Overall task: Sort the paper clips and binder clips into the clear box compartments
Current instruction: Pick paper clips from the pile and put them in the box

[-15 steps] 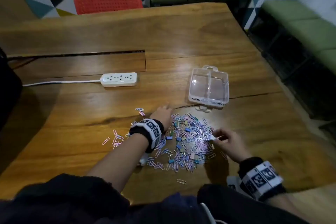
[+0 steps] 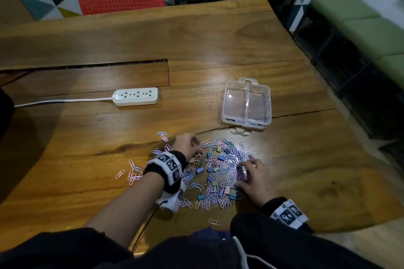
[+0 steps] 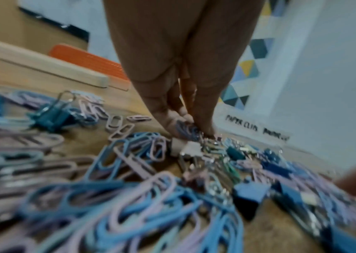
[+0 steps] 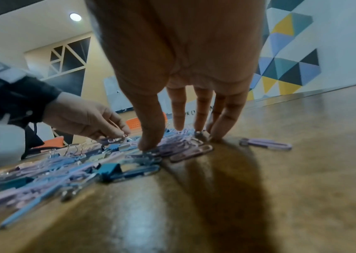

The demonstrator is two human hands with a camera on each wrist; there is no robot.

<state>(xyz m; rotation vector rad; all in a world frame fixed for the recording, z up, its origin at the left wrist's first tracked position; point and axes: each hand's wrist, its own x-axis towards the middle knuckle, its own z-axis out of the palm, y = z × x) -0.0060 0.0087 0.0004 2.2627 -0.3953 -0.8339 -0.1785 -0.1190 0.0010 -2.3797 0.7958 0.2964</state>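
Paper clips (image 2: 220, 170) and binder clips (image 2: 200, 170) lie mixed in one heap on the surface (image 2: 306, 170), with the clear box (image 2: 247, 102) beyond and slightly right, nearer the right hand (image 2: 254, 176). Its fingers (image 4: 179, 109) press spread on the heap's right edge. The left wrist view shows the left hand (image 2: 188, 144) pinching a few paper clips, hidden from the head view.

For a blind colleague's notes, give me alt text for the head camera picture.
Two hands, left hand and right hand, work a scattered pile of pastel paper clips and small binder clips on a brown wooden table. Beyond it sits an empty clear plastic two-compartment box.
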